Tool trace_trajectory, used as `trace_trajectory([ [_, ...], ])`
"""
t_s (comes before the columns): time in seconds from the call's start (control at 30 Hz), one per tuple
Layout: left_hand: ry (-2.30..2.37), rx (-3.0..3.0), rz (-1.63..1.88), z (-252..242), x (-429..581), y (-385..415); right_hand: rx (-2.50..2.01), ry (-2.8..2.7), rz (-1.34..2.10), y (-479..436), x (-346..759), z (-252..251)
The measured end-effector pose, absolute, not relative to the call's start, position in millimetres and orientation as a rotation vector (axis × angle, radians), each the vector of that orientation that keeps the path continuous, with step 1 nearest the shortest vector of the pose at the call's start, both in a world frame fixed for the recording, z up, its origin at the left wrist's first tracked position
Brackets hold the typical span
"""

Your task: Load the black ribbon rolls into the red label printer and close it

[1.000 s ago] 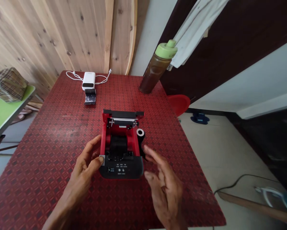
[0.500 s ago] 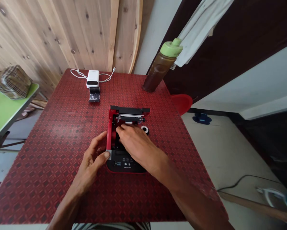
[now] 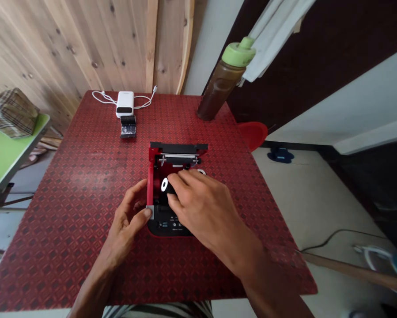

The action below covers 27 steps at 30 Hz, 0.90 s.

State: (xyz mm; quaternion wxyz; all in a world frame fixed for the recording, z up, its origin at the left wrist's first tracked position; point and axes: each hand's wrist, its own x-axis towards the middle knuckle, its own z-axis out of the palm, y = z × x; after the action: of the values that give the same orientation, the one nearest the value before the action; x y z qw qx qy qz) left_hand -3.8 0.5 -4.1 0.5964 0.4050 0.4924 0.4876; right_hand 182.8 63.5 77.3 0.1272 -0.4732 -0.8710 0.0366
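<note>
A small red and black printer (image 3: 153,176) lies open on the red patterned table (image 3: 85,176), its lid (image 3: 178,146) folded back. My left hand (image 3: 128,221) grips the printer's front left corner, thumb on a grey tab. My right hand (image 3: 201,203) reaches over the open bay and pinches a black roll with a white core (image 3: 165,185), held just above the bay. Another white-cored spool (image 3: 201,172) peeks out behind my right fingers, beside the printer.
A white power bank (image 3: 124,103) with a white cable and a small black device (image 3: 128,126) lie at the table's far side. A brown bottle with a green cap (image 3: 226,79) stands at the far right corner. A green table (image 3: 6,150) is at left.
My right hand went from beside the printer into the open bay, and now has a black roll in its fingers above the bay. The left hand has kept its hold on the corner.
</note>
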Motion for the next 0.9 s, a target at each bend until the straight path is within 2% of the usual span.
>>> trace_trajectory([
  [0.17, 1.189, 0.904, 1.104, -3.1, -2.6, -1.1, -1.153, -2.018, 0.433, 35.5, 254.8, 81.7],
  [0.27, 1.213, 0.903, 1.119, -1.7, 0.1, -1.0, -1.195, -1.693, 0.747, 22.8, 294.3, 57.4],
  [0.37, 1.247, 0.895, 1.131, 0.4, 2.9, 0.2, -1.35, -1.557, 0.906, 15.5, 304.7, 20.7],
  [0.53, 1.26, 0.839, 1.148, 0.4, 4.6, 0.6, -1.439, -1.643, 1.007, 12.3, 283.8, -7.6],
  [0.77, 1.308, 0.853, 1.133, -1.3, 3.4, 0.3, -1.281, -1.498, 1.038, 5.3, 308.6, 20.9],
  [0.9, 1.298, 0.846, 1.13, 0.6, 5.2, 1.2, -1.408, -1.562, 0.989, 9.9, 329.1, 17.4],
])
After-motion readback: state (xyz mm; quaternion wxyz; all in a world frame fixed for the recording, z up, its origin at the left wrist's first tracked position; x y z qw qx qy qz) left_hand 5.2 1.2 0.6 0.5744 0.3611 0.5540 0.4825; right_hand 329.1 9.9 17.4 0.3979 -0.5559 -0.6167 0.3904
